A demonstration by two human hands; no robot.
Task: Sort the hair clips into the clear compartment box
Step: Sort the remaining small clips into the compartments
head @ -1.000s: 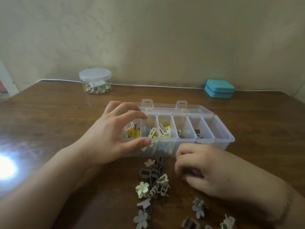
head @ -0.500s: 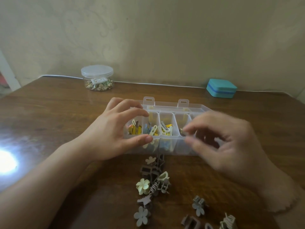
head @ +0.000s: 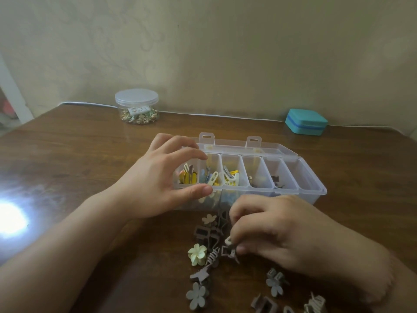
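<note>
A: Nearest edge first?
B: Loose hair clips on the wooden table: a brown square claw clip, a cream ribbed one, a grey flower clip, another grey flower clip further right.
A: Middle pile?
B: A pale yellow flower clip, a cream flower clip, brown claw clips around them, all just in front of the box.
A: Right hand?
B: Right hand is down on the pile, fingers curled, pinching a small brown claw clip at the fingertips. A cream clip touches it; can't tell if that one is gripped too.
A: Left?
B: Left hand grips the left end of the clear compartment box, thumb on the front wall, fingers over the back rim. Lid open, lying behind.
A: Contents?
B: Left three compartments hold yellow, blue and white clips; the next two hold a few dark ones; the far right looks bare.
A: Back?
B: A round clear jar of small gold pieces back left, a teal case back right, a white cable along the wall.
</note>
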